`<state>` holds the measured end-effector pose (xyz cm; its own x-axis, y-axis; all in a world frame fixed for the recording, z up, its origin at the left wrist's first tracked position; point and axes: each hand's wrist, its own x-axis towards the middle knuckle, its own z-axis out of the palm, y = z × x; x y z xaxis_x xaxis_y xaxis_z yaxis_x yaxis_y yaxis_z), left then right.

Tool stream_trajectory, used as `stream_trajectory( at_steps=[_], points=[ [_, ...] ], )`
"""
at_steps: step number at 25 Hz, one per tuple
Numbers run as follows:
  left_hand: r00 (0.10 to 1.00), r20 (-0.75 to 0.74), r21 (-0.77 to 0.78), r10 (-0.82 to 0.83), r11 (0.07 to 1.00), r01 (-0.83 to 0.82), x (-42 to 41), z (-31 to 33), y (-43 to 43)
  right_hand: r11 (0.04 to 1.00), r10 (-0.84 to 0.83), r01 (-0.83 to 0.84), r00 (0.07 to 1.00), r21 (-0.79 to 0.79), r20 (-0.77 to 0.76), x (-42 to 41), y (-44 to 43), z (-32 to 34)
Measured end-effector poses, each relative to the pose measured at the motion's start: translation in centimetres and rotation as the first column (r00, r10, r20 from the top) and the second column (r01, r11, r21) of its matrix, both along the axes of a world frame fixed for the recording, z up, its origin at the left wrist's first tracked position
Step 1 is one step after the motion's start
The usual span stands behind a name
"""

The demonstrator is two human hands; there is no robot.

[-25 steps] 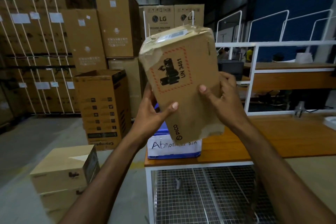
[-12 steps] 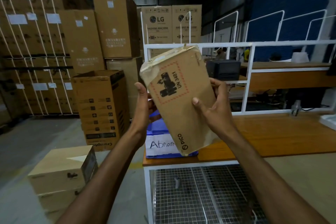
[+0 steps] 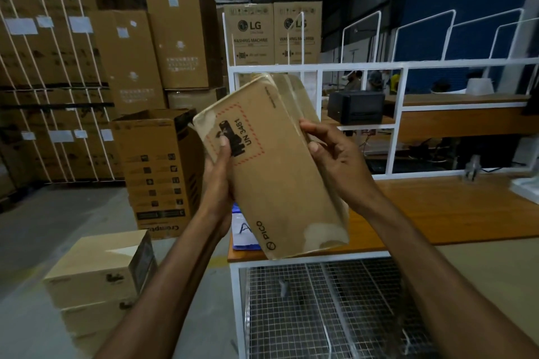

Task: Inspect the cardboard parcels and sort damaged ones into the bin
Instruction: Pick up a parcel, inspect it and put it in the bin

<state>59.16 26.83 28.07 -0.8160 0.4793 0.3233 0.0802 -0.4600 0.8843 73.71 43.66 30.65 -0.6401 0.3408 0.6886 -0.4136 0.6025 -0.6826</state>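
Note:
I hold a brown cardboard parcel (image 3: 277,172) in the air above the wooden table's left end. It bears a red-dashed UN 3481 battery label and the word PICO, and its corners look worn and torn. My left hand (image 3: 217,183) grips its left edge with the thumb on the label. My right hand (image 3: 335,160) grips the right edge, fingers curled round it. A blue bin (image 3: 243,234) with a white handwritten label sits on the table just behind the parcel, mostly hidden.
The wooden table (image 3: 437,213) has a white frame and a wire-mesh shelf (image 3: 335,306) below. Stacked small boxes (image 3: 99,274) stand on the floor at left, an open carton (image 3: 157,166) behind them, tall carton stacks beyond. A black printer (image 3: 355,106) sits on the rear shelf.
The parcel has come down from head height and tilted, its far end now leaning away. My left thumb has moved onto the label and my right hand has shifted along the right edge.

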Motion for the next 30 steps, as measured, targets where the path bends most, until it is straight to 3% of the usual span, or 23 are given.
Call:
stream_trajectory(
  at_steps=[5, 8, 11, 13, 17, 20, 25, 28, 30],
  points=[
    [0.995, -0.058, -0.023, 0.085, 0.996, -0.087, 0.4, 0.3, 0.1, 0.997, -0.009, 0.014, 0.998, -0.076, 0.067, -0.2, 0.9, 0.4],
    [0.973, -0.206, -0.100, 0.107, 0.986, -0.130, 0.9, 0.0, 0.3, 0.951, -0.015, 0.041, 0.996, -0.305, 0.085, -0.1, 0.0, 1.4],
    [0.910, -0.414, -0.210, 0.005, 0.972, -0.101, 0.9, -0.6, 0.0, 0.906, -0.033, 0.075, 0.994, -0.417, 0.107, 0.3, 0.0, 2.4],
    [0.876, -0.473, -0.284, -0.088, 0.957, -0.057, 0.2, -0.3, -0.6, 0.888, -0.041, 0.087, 0.993, -0.451, 0.111, 0.7, 0.0, 2.7],
    [0.944, -0.271, -0.300, -0.187, 0.949, 0.101, 0.0, 2.7, -1.0, 0.883, -0.058, 0.090, 0.995, -0.461, 0.083, 0.9, -0.5, 2.5],
    [0.940, -0.268, -0.293, -0.209, 0.948, 0.127, 1.0, 4.2, -0.7, 0.917, -0.061, 0.087, 0.995, -0.389, 0.079, 0.8, -1.3, 2.5],
    [0.965, -0.175, -0.176, -0.193, 0.971, 0.162, 0.9, 4.6, -0.5, 0.957, -0.044, 0.072, 0.994, -0.280, 0.103, 1.0, -2.6, 3.3],
    [0.965, -0.095, -0.014, -0.246, 0.969, 0.245, -1.0, 4.3, -1.5, 0.969, -0.016, 0.038, 0.996, -0.245, 0.091, 1.0, -2.6, 3.5],
    [0.956, -0.122, 0.045, -0.267, 0.961, 0.274, -1.9, 3.3, -2.2, 0.984, -0.070, 0.081, 0.995, -0.158, 0.073, 0.7, -1.7, 3.4]
  ],
)
